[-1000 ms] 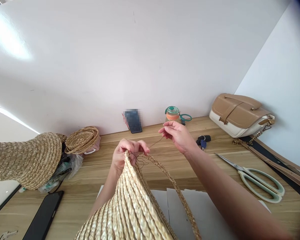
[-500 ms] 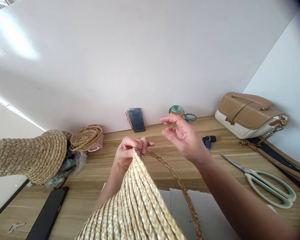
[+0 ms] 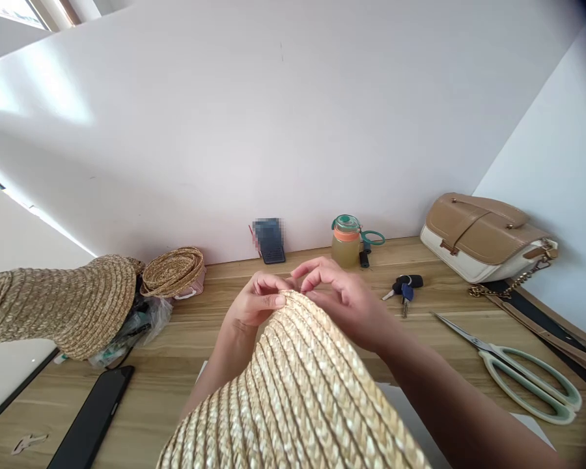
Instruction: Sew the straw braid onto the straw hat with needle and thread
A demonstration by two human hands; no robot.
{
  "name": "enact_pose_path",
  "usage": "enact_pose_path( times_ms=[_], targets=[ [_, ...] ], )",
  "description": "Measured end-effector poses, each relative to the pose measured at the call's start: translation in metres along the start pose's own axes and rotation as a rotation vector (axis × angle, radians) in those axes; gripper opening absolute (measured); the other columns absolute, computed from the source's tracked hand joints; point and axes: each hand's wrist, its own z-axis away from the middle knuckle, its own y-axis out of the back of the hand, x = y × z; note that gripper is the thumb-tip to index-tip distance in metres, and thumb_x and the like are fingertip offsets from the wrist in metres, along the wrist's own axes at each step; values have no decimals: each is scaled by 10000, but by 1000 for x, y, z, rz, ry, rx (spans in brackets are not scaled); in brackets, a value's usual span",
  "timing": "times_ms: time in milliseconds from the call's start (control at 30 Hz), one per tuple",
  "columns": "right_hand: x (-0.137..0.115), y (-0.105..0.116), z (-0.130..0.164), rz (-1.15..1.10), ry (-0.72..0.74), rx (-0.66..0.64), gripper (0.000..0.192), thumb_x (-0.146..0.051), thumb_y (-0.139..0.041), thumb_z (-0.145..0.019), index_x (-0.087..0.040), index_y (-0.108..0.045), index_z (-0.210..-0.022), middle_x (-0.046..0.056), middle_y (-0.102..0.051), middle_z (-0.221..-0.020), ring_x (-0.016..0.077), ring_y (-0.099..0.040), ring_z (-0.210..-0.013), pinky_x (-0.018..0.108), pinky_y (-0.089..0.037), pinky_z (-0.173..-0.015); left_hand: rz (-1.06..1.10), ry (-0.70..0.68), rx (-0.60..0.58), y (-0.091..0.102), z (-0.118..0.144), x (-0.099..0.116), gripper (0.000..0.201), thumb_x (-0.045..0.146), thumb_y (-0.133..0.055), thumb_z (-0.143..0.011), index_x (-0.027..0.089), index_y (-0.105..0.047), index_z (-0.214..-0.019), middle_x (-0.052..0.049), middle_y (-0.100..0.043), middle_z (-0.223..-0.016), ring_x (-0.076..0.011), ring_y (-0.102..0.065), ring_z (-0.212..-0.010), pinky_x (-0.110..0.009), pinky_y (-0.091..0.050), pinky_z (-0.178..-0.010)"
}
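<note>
Hands – pinching straw hat edge

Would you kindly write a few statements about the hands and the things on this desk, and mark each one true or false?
1. Both hands, left hand and right hand, pinch the far edge of the pale straw piece. True.
2. The scissors lie to the left of the hands. False: they lie on the right.
3. The keys lie between the jar and the handbag. True.
4. The dark phone stands against the wall. False: it lies flat at the near left of the desk.
</note>
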Motion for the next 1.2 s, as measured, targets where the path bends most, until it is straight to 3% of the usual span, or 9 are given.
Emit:
enact_pose_path(
  times_ms=[133,267,333,533,633,733,1000,1200],
  targets=[
    [8,15,-10,-435,-277,-119,142,-223,-538,-794,-162,-556,-668,62,-639,-1024,195,-571,-946,326,-425,-817,23,102,64,11,2,6,179,246,-808,-588,116,-750,-695,-55,-678,-635,-131,-584,-568,-241,-438,-572],
    [10,28,-15,-564,-392,27,219,-364,-624,-791,-177,-547,-707,36,-644,-842,164,-585,-817,299,-447,-774,-23,154,96,13,6,16,181,226,-802,-617,105,-752,-742,-66,-702,-687,-130,-602,-593,-238,-443,-590],
    [2,33,-10,-369,-312,94,248,-416,-603,-830,-190,-543,-748,17,-621,-809,147,-576,-772,280,-445,-737,-75,183,117,5,10,22,206,247,-799,-633,97,-748,-764,-68,-702,-688,-125,-599,-584,-227,-433,-568],
    [-36,49,28,591,58,291,223,-404,-522,-899,-218,-564,-783,-11,-520,-643,126,-447,-574,263,-333,-531,-295,118,186,-23,22,39,252,322,-759,-694,90,-713,-780,-39,-657,-674,-100,-555,-584,-200,-394,-540],
    [-48,55,44,786,202,197,175,-346,-504,-916,-229,-550,-794,9,-571,-715,142,-484,-612,283,-347,-562,-464,38,261,-29,28,44,251,335,-720,-732,93,-703,-795,-25,-631,-668,-90,-522,-590,-193,-366,-531],
    [-52,51,53,830,300,62,146,-290,-481,-933,-232,-519,-805,23,-570,-767,174,-536,-755,292,-376,-649,-587,-15,321,-31,30,46,250,328,-688,-754,92,-710,-835,-34,-642,-708,-106,-530,-635,-202,-377,-556],
    [-54,31,58,728,333,-319,140,-222,-463,-956,-197,-471,-819,-2,-493,-739,121,-474,-674,248,-372,-624,-621,0,332,-24,25,45,254,338,-664,-764,101,-710,-844,-38,-669,-746,-119,-550,-656,-213,-402,-589],
    [-49,31,76,568,402,-433,278,-342,-399,-980,-197,-469,-754,-6,-475,-660,123,-454,-631,249,-351,-575,-597,-31,291,-23,24,43,255,337,-664,-771,97,-704,-848,-30,-651,-725,-108,-534,-642,-205,-387,-573]
  ],
)
